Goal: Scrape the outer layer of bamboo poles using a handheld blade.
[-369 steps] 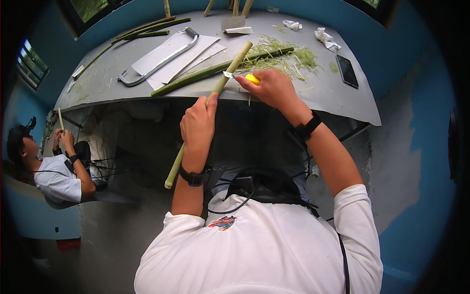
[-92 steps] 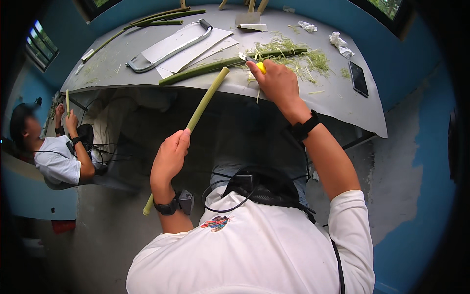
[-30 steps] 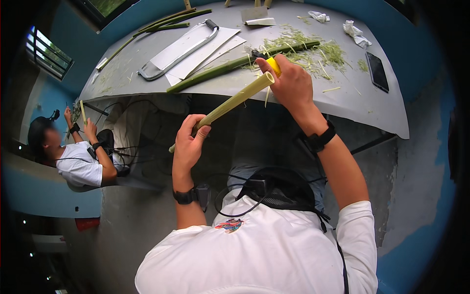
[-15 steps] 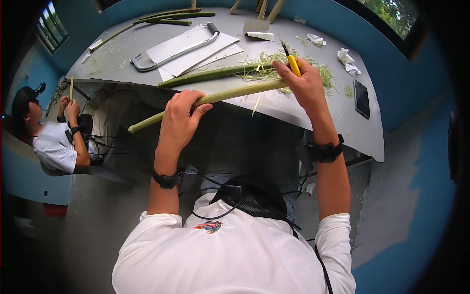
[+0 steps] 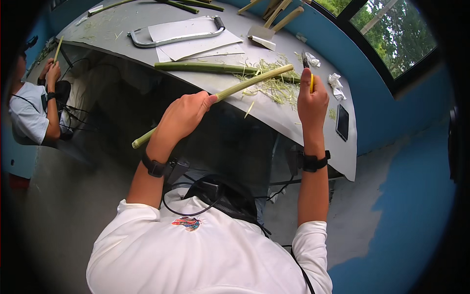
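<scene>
My left hand (image 5: 183, 116) is closed around the middle of a pale, peeled bamboo stick (image 5: 254, 81). The stick slants up to the right over the table's front edge, its lower end beyond my left wrist. To the right of the stick's upper end, and apart from it, my right hand (image 5: 312, 103) grips a yellow-handled utility knife (image 5: 312, 84), blade upward. Behind the stick, a green bamboo pole (image 5: 200, 67) lies along the table, its right part among pale green shavings (image 5: 276, 90).
The grey table (image 5: 110, 36) holds a hacksaw (image 5: 178, 43) on white paper sheets (image 5: 196, 49), more green bamboo (image 5: 178, 6), crumpled tissues (image 5: 336, 85) and a phone (image 5: 342, 122). Wooden-handled tools (image 5: 279, 17) stand at the back. A seated person (image 5: 36, 103) holds a thin stick at left.
My right hand has come off the bamboo stick's right end, the knife still in it. The stick now tilts more steeply upward. My view has shifted to the right.
</scene>
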Demonstrator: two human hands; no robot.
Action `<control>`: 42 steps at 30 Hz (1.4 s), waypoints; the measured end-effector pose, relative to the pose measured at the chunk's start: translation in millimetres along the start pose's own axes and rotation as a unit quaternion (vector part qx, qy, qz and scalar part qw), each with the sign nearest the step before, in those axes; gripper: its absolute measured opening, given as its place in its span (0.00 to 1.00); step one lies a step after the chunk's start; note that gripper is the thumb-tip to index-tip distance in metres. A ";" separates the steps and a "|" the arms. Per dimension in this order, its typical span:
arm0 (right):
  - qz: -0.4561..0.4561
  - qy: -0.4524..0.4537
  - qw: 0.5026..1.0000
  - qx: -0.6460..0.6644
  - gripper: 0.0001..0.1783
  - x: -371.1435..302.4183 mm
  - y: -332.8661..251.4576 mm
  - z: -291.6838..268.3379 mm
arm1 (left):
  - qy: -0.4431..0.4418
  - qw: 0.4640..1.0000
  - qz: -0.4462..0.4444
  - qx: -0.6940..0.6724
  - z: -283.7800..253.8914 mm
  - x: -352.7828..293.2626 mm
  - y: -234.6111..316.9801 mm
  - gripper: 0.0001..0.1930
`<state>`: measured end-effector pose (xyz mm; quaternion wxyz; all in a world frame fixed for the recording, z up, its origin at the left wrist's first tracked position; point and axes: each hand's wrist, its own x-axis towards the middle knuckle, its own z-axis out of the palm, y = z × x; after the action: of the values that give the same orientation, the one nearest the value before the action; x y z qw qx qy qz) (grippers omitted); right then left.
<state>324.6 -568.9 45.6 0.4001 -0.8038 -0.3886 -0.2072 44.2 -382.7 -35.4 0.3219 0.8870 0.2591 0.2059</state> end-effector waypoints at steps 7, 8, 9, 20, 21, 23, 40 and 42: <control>-0.135 -0.160 0.973 -0.095 0.38 -53.3 -40.0 46.2 | 0.040 0.998 -0.044 0.026 9.6 7.5 9.0 0.32; -0.143 -0.162 0.971 -0.102 0.38 -55.6 -39.6 50.5 | 0.049 0.998 -0.043 0.024 11.4 8.3 10.0 0.32; -0.150 -0.164 0.969 -0.108 0.38 -57.6 -39.6 53.2 | 0.049 0.997 -0.049 0.037 12.1 8.7 12.9 0.32; -0.084 -0.235 0.962 -0.107 0.42 -50.3 -42.8 61.1 | 0.085 0.987 -0.008 0.135 14.2 8.7 26.9 0.33; -0.081 -0.235 0.964 -0.096 0.43 -49.1 -43.5 61.7 | 0.082 0.986 -0.009 0.142 13.9 8.1 26.5 0.33; -0.070 -0.238 0.965 -0.087 0.44 -48.1 -44.8 63.8 | 0.076 0.985 -0.011 0.156 12.9 8.0 27.2 0.33; -0.067 -0.207 0.965 -0.146 0.45 -54.1 -34.0 73.6 | 0.020 0.989 -0.064 0.129 1.4 -9.5 31.2 0.33; -0.072 -0.180 0.969 -0.154 0.45 -51.0 -32.0 75.4 | 0.014 0.988 -0.071 0.133 -2.9 -14.3 30.6 0.34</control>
<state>269.8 -519.6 -16.6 0.1790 -0.8498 -0.4741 -0.1446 41.5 -410.0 -15.4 0.2111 0.8983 0.3509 0.1591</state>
